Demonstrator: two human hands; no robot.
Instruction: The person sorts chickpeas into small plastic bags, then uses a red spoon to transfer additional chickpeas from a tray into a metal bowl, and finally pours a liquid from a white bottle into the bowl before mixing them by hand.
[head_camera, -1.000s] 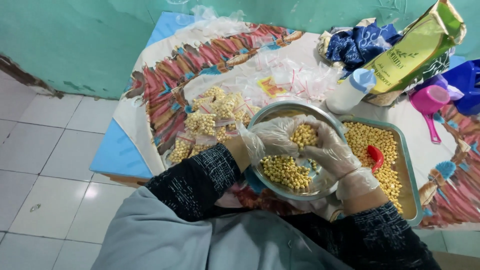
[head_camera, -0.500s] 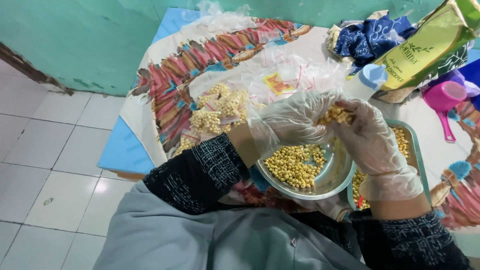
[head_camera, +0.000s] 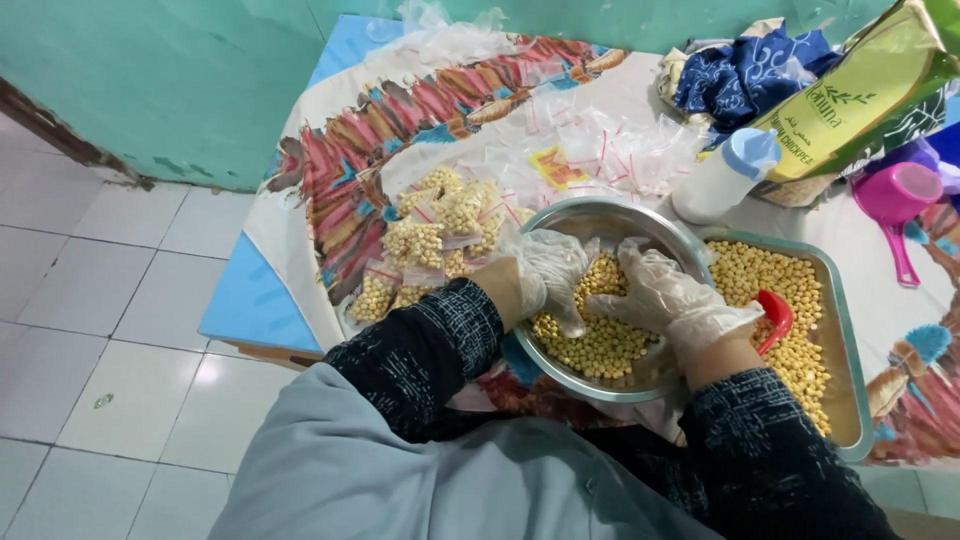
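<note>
chickpeas (head_camera: 600, 345) are heaped in the steel bowl (head_camera: 640, 222). both gloved hands, left (head_camera: 548, 272) and right (head_camera: 668, 298), are sunk in the bowl, fingers loosely curled, grip unclear.

Small clear filled packets (head_camera: 430, 245) piled left of the bowl, empty clear red-striped bags (head_camera: 610, 150) behind it, one yellow-red label (head_camera: 557, 168), tall yellow-green pouch (head_camera: 850, 95) top right.

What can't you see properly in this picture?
All in the head view:
- Bottom of the metal bowl: covered by chickpeas and both gloved hands.
- What the left hand and right hand hold: fingers curl over it.
- Yellow bag: top cut off by the edge.
- Red scoop: partly behind the right wrist.
</note>
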